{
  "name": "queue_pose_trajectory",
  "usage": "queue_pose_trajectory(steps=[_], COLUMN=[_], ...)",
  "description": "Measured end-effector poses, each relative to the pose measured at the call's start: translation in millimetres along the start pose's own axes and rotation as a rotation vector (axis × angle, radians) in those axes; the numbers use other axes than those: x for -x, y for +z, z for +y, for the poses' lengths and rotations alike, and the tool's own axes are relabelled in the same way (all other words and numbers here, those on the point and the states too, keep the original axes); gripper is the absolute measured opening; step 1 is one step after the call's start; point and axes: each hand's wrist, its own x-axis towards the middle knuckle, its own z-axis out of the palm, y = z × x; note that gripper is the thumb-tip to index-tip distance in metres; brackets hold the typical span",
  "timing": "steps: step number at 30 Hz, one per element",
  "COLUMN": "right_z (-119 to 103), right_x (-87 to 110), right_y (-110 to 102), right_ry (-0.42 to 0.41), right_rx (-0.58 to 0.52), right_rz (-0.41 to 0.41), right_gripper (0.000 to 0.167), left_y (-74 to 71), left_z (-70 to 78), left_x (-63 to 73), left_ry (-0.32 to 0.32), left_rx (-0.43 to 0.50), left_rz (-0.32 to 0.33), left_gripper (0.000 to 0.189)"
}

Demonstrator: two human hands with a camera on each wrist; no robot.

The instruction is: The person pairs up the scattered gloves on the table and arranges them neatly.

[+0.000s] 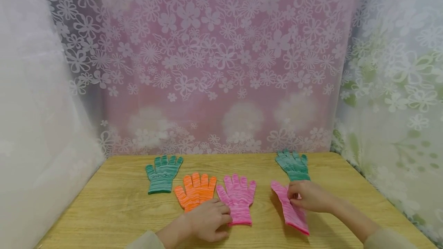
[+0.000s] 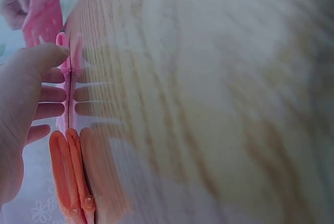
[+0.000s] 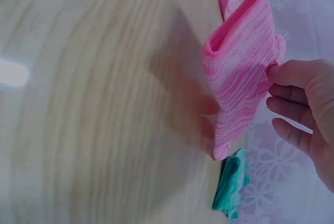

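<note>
In the head view, my right hand [image 1: 313, 196] pinches a pink knit glove [image 1: 294, 212] at its side edge, and the glove stands tilted above the table with its cuff toward me. The right wrist view shows thumb and forefinger on this pink glove [image 3: 242, 67], its cuff opening visible. My left hand [image 1: 210, 220] rests at the left edge of a second pink glove [image 1: 240, 199], which lies flat, fingers away from me. In the left wrist view the fingers of the left hand [image 2: 31, 96] are fairly straight. This hand partly hides the cuff of an orange glove [image 1: 196, 191].
A green glove [image 1: 162, 175] lies flat at the back left of the wooden table [image 1: 114, 203]. Another green glove [image 1: 293, 166] lies at the back right, its cuff partly behind the right hand. Flower-patterned curtains [image 1: 221, 68] enclose the table at the back and sides.
</note>
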Motion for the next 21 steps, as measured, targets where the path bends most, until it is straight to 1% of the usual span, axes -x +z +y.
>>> queue_pose_trajectory(steps=[2, 5, 8, 16, 18, 21], right_z=[-3, -7, -13, -29, -33, -38], right_x=[-6.3, -16.6, -28.4, -60.5, -68.9, -81.8], right_y=[-3, -6, -4, 10, 14, 19], right_ry=[-0.005, 0.021, 0.029, -0.046, -0.058, -0.068], right_rx=[0.013, 0.034, 0.066, 0.177, 0.211, 0.271], right_rz=[0.029, 0.033, 0.03, 0.087, 0.092, 0.079], right_gripper=[0.021, 0.018, 0.017, 0.016, 0.016, 0.015], left_y=[-0.2, 0.5, 1.6, 1.9, 1.0, -1.0], left_z=[-0.2, -0.2, -0.2, 0.6, 1.0, 1.4], left_x=[0.3, 1.0, 1.8, 2.1, 2.3, 2.9], left_ry=[-0.001, 0.0, 0.0, 0.011, 0.011, 0.005], left_rx=[-0.003, -0.01, -0.021, -0.038, -0.037, -0.038], left_rz=[-0.004, -0.006, 0.0, 0.022, 0.02, 0.011], left_gripper=[0.025, 0.026, 0.025, 0.027, 0.027, 0.027])
